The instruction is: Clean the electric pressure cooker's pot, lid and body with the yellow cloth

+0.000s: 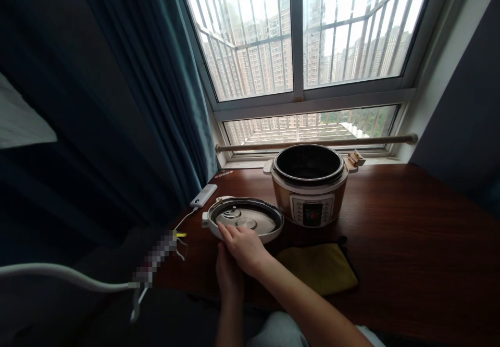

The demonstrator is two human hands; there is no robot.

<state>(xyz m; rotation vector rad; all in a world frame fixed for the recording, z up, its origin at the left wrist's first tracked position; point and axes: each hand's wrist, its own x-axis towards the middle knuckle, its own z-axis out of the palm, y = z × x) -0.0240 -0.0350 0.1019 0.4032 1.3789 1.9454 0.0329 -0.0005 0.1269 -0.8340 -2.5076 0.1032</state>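
A round pressure cooker lid (269, 237) lies underside up on the brown table, its dark sealing ring and pale metal inner face showing. My right hand (244, 248) is at the lid's near rim, fingers close together and bent over the edge. Below and left of it, my left hand (228, 266) comes up against the same edge; its fingers are mostly hidden by the rim and my right hand. Behind and to the right stands the electric pressure cooker (283, 198), white and gold, uncovered, with a dark inner pot (308, 164).
A folded yellow-green cloth (318, 269) lies in front of the cooker. At the table's left side are a white power strip (203, 196) with a cord and a pixelated bundle (156, 258). A blue curtain (156, 86) hangs left; a barred window is behind.
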